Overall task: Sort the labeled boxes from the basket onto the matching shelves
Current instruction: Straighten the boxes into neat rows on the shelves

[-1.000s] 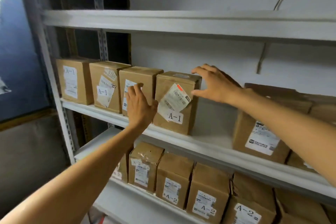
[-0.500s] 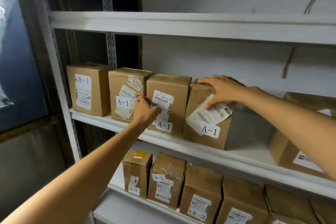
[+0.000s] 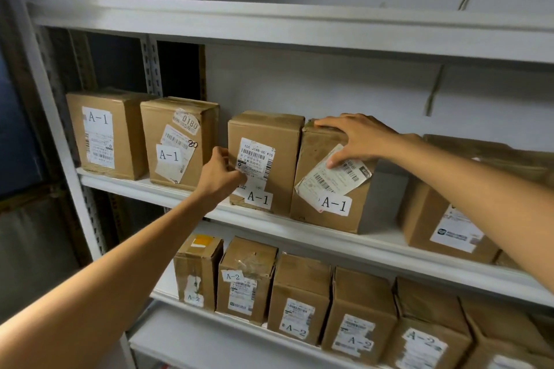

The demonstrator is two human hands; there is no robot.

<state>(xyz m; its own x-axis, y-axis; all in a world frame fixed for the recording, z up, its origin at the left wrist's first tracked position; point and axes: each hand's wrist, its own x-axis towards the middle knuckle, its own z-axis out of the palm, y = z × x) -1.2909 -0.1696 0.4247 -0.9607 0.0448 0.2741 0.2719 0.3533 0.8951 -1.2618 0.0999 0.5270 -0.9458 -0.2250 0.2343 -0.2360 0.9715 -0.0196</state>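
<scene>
On the white metal middle shelf (image 3: 329, 238), a brown cardboard box with a 0180 sticker (image 3: 180, 144) stands left of a gap. The left hand (image 3: 220, 172) curls its fingers round the left front edge of the third brown A-1 box (image 3: 275, 141), probably to square it up. Touching that, the fourth brown A-1 box (image 3: 311, 156) carries the right hand (image 3: 359, 138), fingers spread over its top and thumb pressing its loose label, seemingly to steady it.

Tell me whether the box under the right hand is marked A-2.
No, the box under the right hand carries a white label reading A-1.
</scene>
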